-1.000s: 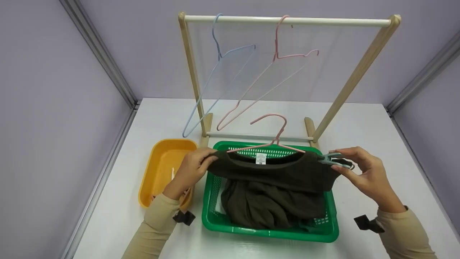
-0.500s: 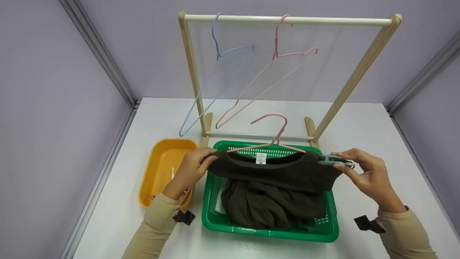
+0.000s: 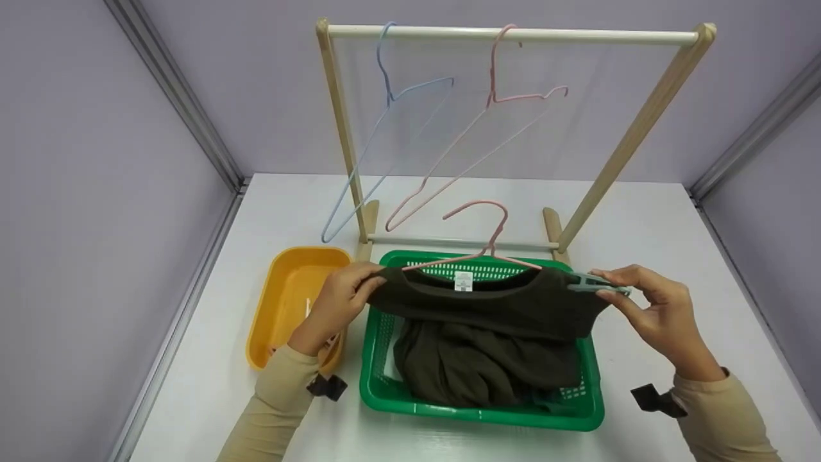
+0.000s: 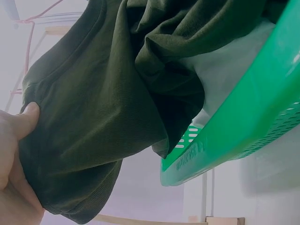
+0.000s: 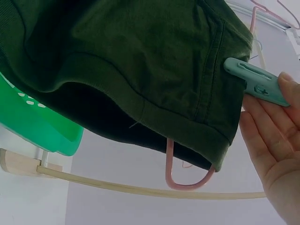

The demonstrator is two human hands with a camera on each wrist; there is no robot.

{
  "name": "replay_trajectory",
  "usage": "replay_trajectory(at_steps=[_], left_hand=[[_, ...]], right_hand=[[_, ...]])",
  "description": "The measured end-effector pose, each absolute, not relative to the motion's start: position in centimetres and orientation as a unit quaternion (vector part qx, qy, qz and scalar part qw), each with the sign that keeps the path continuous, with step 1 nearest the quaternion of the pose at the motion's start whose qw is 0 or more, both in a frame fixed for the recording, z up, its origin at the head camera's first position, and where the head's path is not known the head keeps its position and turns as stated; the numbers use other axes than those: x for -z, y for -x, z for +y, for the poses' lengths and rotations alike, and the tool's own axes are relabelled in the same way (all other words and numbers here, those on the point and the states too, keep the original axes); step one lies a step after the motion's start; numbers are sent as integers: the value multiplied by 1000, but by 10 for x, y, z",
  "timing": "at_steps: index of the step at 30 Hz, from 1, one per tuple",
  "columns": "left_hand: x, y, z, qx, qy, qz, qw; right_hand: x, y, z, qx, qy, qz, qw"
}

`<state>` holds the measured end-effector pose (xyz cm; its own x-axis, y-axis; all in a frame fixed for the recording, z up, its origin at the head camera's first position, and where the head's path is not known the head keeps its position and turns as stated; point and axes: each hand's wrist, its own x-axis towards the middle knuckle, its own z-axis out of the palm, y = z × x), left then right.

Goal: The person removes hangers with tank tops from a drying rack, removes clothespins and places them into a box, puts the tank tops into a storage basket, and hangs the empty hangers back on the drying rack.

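Observation:
A dark green T-shirt with a white neck label hangs spread over the green basket, its lower part bunched inside. Through its neck rises the hook of a pink hanger, whose curved end also pokes from the sleeve in the right wrist view. My left hand pinches the shirt's left shoulder, thumb on the cloth. My right hand pinches a pale teal clothespin between thumb and fingers; the clothespin's tip overlaps the shirt's right shoulder.
Behind the basket stands a wooden rack with a white rail. From it hang a blue hanger and a second pink hanger. A yellow tray with small items lies left, partly under my left forearm.
The clothespin's handles, spread apart a second ago, are closer together at its tail half a second ago and now show turned slightly. The shirt and hanger shift slightly left; both hands keep their holds.

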<state>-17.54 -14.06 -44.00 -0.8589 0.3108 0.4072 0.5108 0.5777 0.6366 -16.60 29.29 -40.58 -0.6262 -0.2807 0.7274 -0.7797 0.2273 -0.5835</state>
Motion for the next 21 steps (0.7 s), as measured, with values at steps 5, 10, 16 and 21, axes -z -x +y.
replay_trajectory(at_steps=[5, 10, 16, 21], left_hand=[[440, 176, -141, 398, 226, -882, 115], [440, 176, -141, 401, 219, -883, 105], [441, 177, -142, 403, 218, -883, 107], [442, 178, -141, 406, 219, -881, 104]], right_hand=[[403, 165, 292, -533, -355, -723, 259], [399, 162, 288, -552, -352, -706, 270], [400, 163, 279, -547, -361, -705, 271], [399, 160, 269, -557, -384, -687, 265]])
